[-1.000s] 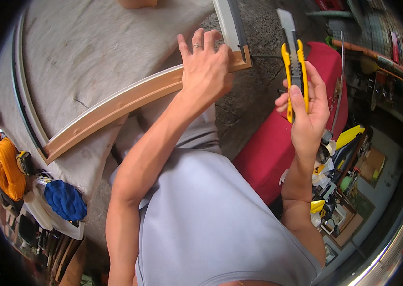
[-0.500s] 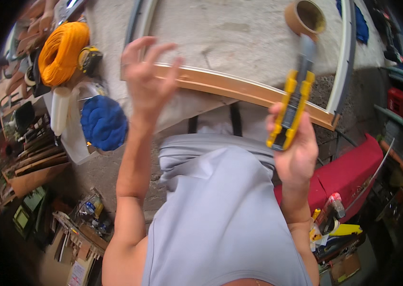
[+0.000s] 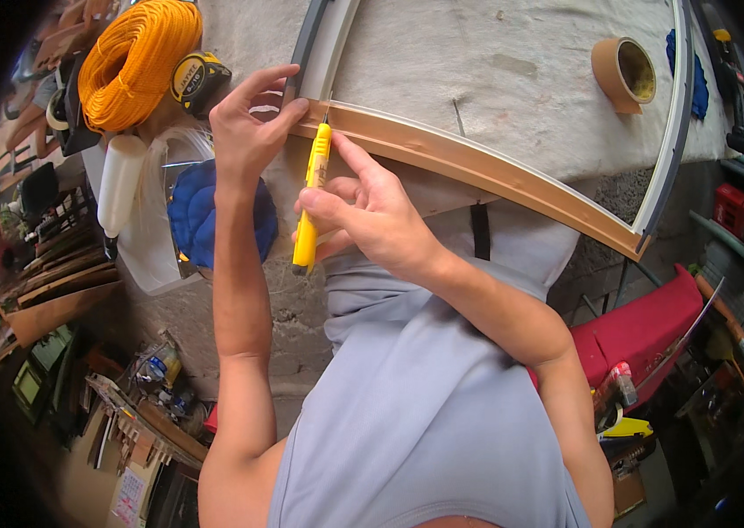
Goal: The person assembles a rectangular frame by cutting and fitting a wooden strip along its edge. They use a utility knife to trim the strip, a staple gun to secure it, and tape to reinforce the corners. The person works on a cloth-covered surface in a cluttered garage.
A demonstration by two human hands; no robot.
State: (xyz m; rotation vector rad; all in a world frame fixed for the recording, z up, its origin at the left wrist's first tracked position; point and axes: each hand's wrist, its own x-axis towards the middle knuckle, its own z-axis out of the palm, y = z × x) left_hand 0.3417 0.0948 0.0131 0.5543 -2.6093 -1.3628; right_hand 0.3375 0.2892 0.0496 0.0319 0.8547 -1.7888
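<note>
A rectangular frame (image 3: 664,114) with white inner strips and dark grey sides lies on the cloth-covered table. Glossy brown tape (image 3: 469,167) covers its near side. At the frame's near left corner, my left hand (image 3: 253,123) grips the edge between thumb and fingers. My right hand (image 3: 376,211) holds a yellow utility knife (image 3: 312,198) by its handle, thumb on the near face and index finger stretched along it. The knife's thin blade points away from me and meets the taped edge just right of my left thumb. How deep its tip goes cannot be made out.
A roll of brown tape (image 3: 625,75) stands inside the frame. At the left are coiled orange rope (image 3: 139,62), a tape measure (image 3: 199,81), a white bottle (image 3: 122,185) and a bundled blue cloth (image 3: 200,216). A red cover (image 3: 636,321) lies at the lower right.
My right hand has brought the knife left and turned it, its blade now at the frame's near left corner. My left hand, spread before, has closed on that corner.
</note>
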